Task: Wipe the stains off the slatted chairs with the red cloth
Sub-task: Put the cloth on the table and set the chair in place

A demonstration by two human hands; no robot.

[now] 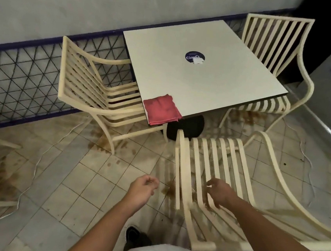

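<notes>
The task has not begun as far as can be seen. The red cloth (pixel 161 109) lies folded on the near corner of the desk (pixel 206 78), well ahead of the left hand (pixel 144 186) and slightly to its right, one edge hanging over the rim. Neither hand holds it.

The left hand hangs over the floor (pixel 84 188) with fingers loosely curled and holds nothing. The right hand (pixel 218 192) is at the slats of the nearest chair (pixel 179 159), fingers bent down among them. Blur hides whether they grip a slat or only touch it. Brown marks show close beside that hand, though some may be floor stains seen through the gaps.

All the wiping seems left to do: this chair, the left chair (pixel 64 69) beyond the left hand, and the far chair (pixel 280 18) across the desk from the right hand.

The nearest chair stands between the person and the desk, so the reach for the cloth likely passes to its left. A white cable (pixel 36 165) trails over the stained tiles left of the left hand and could catch a foot.
</notes>
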